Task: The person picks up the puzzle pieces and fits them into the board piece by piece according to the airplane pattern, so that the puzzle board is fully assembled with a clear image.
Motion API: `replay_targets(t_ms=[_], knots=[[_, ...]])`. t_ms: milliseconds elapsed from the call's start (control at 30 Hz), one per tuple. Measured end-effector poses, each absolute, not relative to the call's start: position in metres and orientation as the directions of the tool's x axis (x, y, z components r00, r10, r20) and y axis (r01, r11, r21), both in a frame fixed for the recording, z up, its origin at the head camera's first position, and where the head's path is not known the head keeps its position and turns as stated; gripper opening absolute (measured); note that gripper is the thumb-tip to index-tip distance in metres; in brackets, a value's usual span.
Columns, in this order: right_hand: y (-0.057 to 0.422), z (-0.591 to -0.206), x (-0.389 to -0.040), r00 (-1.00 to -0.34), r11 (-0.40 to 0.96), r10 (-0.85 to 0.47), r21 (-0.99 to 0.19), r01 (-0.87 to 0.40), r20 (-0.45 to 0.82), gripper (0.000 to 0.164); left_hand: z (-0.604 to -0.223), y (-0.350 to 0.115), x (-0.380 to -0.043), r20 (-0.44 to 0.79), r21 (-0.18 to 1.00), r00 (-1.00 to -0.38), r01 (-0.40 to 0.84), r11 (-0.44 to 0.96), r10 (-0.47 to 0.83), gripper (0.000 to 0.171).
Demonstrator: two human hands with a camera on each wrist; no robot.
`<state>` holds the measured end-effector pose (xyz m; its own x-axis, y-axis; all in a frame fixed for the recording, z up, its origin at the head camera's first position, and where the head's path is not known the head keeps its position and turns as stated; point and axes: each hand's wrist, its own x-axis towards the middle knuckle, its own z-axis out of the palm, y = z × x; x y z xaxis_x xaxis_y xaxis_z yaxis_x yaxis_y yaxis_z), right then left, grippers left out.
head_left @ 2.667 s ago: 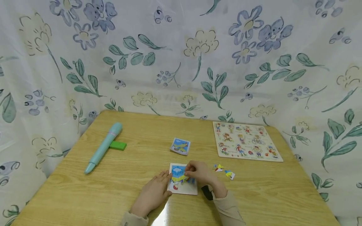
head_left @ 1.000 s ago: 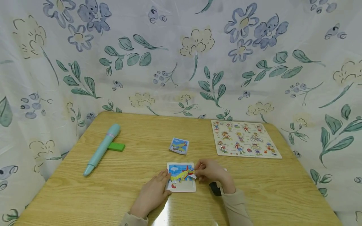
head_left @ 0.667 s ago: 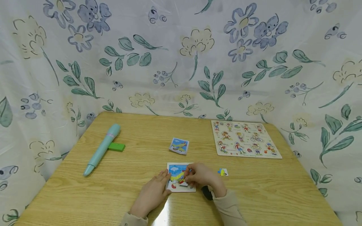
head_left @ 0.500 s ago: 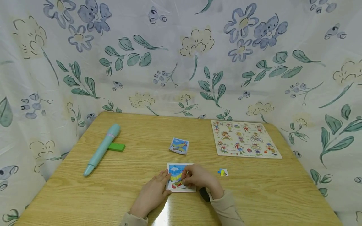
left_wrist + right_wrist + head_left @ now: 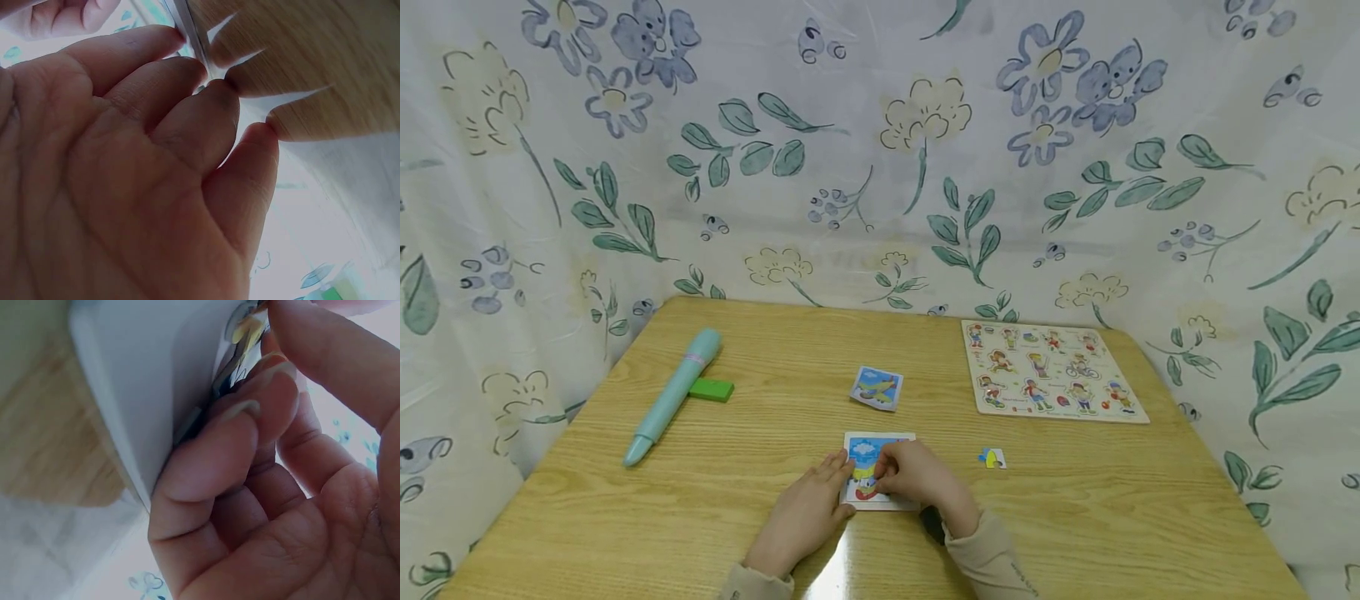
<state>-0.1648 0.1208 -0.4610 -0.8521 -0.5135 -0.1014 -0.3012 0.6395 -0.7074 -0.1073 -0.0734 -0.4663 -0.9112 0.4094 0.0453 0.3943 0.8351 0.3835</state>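
Observation:
A small square jigsaw puzzle board (image 5: 880, 507) with an airplane picture lies on the table before me. My left hand (image 5: 808, 510) rests along its left side, fingers fairly straight with tips at the edge; the left wrist view shows the palm and those fingertips (image 5: 219, 94). Over the lower middle of the board, my right hand (image 5: 917, 482) pinches a puzzle piece against it, mostly hidden by the fingers. A yellow bit shows by the thumb in the right wrist view, beside the white board surface (image 5: 137, 375). One loose puzzle piece (image 5: 992, 457), blue, yellow and white, lies to the right.
Behind the board is a small airplane picture card (image 5: 877, 388). A large wooden puzzle board (image 5: 1052, 371) with children figures lies at the back right. To the left, a light-teal stick-shaped object (image 5: 673, 396) overlaps a green block (image 5: 713, 390). A floral curtain (image 5: 850, 208) backs the table.
The right hand has brought a red-and-yellow piece from the right onto the board and moved it left and down. One loose piece stays where two lay. The left hand has hardly moved.

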Motion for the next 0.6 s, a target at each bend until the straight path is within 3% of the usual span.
replay_targets(t_ms=[433,600], knots=[[0.128,-0.457,-0.166,-0.843,0.596,-0.527,-0.754,-0.276,-0.109,0.009,-0.464,-0.075,-0.107,0.03,0.389,-0.914,0.384,0.838,0.405,0.061],[0.149,-0.449,-0.168,-0.875,0.593,-0.473,-0.772,-0.23,-0.102,0.01,-0.464,-0.073,-0.107,0.03,0.388,-0.915,0.381,0.839,0.402,0.06]])
